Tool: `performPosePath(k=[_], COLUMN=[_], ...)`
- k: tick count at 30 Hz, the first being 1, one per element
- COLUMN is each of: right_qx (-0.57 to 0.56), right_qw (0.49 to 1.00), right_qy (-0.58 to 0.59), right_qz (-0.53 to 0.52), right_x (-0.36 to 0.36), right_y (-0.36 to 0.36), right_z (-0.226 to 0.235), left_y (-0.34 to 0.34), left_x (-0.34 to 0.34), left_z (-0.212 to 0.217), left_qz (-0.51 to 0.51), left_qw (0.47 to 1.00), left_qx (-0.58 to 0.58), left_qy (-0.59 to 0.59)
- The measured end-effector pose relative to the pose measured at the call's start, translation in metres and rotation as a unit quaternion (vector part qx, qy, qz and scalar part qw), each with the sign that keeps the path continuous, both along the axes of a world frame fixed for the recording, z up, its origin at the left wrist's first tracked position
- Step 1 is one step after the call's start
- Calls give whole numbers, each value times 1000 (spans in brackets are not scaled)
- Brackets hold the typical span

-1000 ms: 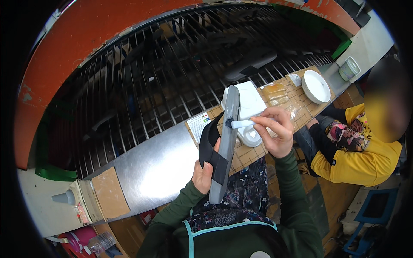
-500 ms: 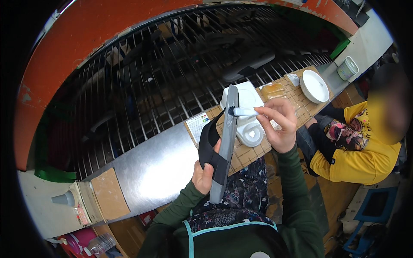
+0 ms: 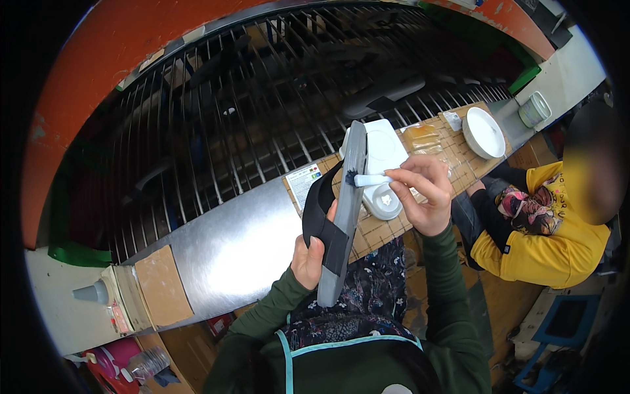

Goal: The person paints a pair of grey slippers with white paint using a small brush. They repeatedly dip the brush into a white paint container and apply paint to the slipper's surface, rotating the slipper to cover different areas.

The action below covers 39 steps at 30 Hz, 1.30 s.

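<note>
Count: one grey sandal sole (image 3: pixel 344 210), one black strap (image 3: pixel 315 213), one white brush (image 3: pixel 374 178), two white bowls.
Left hand (image 3: pixel 310 257): clenched around the sole, held upright at its 1 o'clock.
Right hand (image 3: pixel 423 194): the brush is pinched, tip touching the sole's edge at 9 o'clock.
Label (image 3: pixel 303 184): white rectangular card (image 3: pixel 303 184), coloured marks, at the sole's 10 o'clock.
Packet: clear wrapper (image 3: pixel 422 138), at the right hand's 12 o'clock.

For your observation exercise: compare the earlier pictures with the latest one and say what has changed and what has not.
The right hand has carried the small white brush up along the grey sandal sole toward its top end. The left hand still grips the sole by its black strap, upright as before.
</note>
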State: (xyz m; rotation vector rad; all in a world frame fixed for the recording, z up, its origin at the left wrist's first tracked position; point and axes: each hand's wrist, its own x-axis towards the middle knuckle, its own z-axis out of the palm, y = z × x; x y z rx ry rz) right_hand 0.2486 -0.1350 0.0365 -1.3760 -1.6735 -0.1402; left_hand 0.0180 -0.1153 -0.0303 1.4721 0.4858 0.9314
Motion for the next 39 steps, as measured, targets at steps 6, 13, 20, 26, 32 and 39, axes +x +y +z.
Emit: performPosePath(k=[6, 13, 20, 26, 32, 39], right_qx=[25, 27, 17, 17, 6, -12], right_qw=[999, 998, 997, 997, 997, 993], right_qy=[-46, -57, -71, -76, -74, -117], right_qz=[2, 6, 13, 16, 24, 18], right_x=[-3, -8, -12, -15, -20, -21], right_y=[1, 2, 1, -1, -5, -13], right_z=[2, 1, -2, -5, -7, -6], left_y=[-4, 3, 4, 10, 13, 13], left_x=[5, -6, -1, 4, 6, 10], left_z=[-10, 6, 13, 2, 0, 1], left_qz=[18, 22, 50, 6, 10, 26], left_qw=[989, 997, 996, 997, 996, 997], left_qx=[-76, -64, -68, -81, -85, -64], left_qy=[-126, 46, 39, -10, -16, -35])
